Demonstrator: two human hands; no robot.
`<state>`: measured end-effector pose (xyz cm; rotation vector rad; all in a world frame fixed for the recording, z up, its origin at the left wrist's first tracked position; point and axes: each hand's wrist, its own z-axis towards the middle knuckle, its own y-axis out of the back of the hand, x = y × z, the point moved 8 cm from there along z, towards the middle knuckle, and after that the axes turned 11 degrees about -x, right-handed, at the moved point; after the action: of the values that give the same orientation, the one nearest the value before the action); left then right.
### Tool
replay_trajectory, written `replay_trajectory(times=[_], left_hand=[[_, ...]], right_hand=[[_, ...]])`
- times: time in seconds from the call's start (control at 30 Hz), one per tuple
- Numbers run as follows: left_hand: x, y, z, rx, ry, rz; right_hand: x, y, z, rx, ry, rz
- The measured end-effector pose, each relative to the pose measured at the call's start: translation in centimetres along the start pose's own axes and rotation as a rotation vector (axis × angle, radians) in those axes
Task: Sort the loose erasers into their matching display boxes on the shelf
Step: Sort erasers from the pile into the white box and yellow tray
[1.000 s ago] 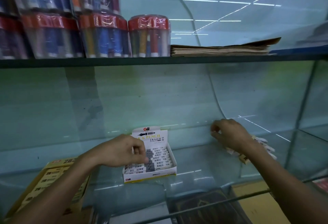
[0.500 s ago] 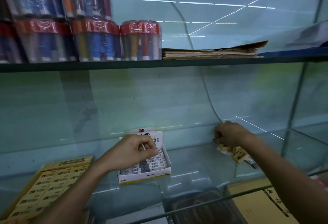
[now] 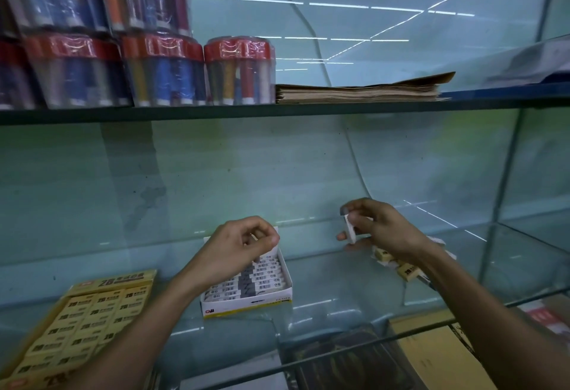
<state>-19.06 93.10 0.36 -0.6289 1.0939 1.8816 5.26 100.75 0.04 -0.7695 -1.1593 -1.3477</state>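
**On the glass shelf: a white eraser comes up out of the loose pile**

On the middle glass shelf [image 3: 339,303], the right hand [image 3: 385,229] has lifted clear of the loose erasers [image 3: 398,264], where half a second ago it was pressed down among them. It now pinches a single white eraser [image 3: 350,230] between thumb and fingers, held upright above the shelf and just left of the pile. The left hand [image 3: 237,247] has risen a little too; it hovers over the back of the white display box [image 3: 246,294], fingers curled with the tips drawn together, and whether anything small sits between them cannot be made out.

The picked piece looks like the white-and-grey rows already lying in that box, so this pick likely belongs there, a short carry to the left. The yellow erasers remaining in the pile would match the yellow display box [image 3: 80,325] at the far left of the shelf. Sorting appears to be under way, with several loose pieces left.
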Motion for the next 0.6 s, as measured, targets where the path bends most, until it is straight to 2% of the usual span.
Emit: replay_trajectory(times=[0.03,0.1,0.3,0.5,0.6], left_hand=[[-0.2,-0.3,0.0,0.003,0.014,-0.029],[-0.6,-0.9,-0.1,-0.001,0.049,-0.087],[-1.8,-1.6,-0.1,-0.04,0.057,-0.102],[-2.0,-0.6,-0.8,-0.054,0.046,-0.156],[-1.7,-0.2,-0.9,-0.068,0.005,-0.133]], right_hand=[[0.6,-0.7,-0.6,0.019,0.009,0.083],[2.1,-2.2,-1.7,0.025,0.086,0.097],[5.5,-6.6,-4.7,0.061,0.457,-0.272],[5.4,-7.6,-4.4,0.035,0.515,-0.349],[5.7,-8.3,-4.8,0.022,0.61,-0.42]])
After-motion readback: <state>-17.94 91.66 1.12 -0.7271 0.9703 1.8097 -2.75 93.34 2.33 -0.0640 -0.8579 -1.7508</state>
